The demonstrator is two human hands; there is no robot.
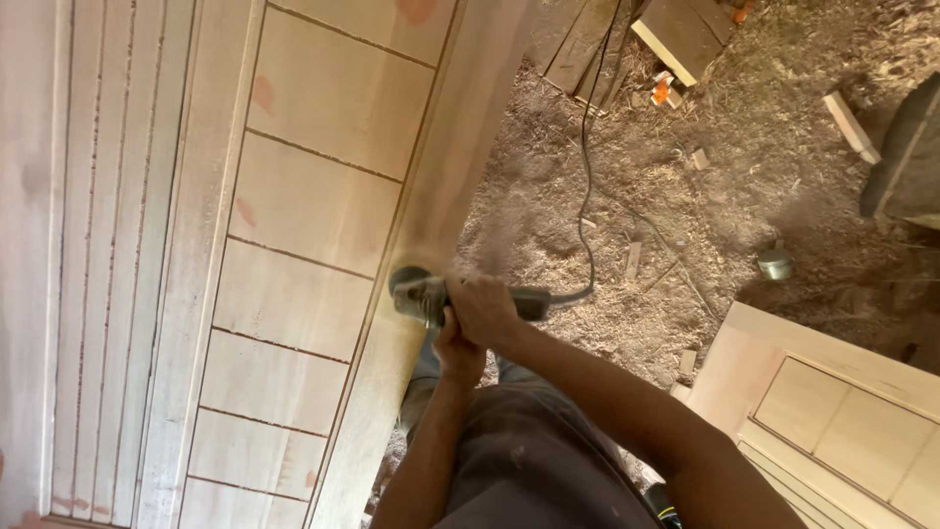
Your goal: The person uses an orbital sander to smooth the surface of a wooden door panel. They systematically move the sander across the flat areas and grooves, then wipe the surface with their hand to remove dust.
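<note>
Sanding of the door (294, 245) edge was judged in progress. Angle grinder (423, 294) was held w/ both hands closed around it: right hand (485, 309) on body, left hand (455, 348) beneath at 6 o'clock. Cord (587, 147) trailed toward 12. Next move was judged to need steady travel along stile, disc kept flat.

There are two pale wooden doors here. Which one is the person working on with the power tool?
The large grooved door filling the left side. Both hands, right hand and left hand, press the grinder to its edge; the smaller panelled door at lower right lies untouched.
</note>
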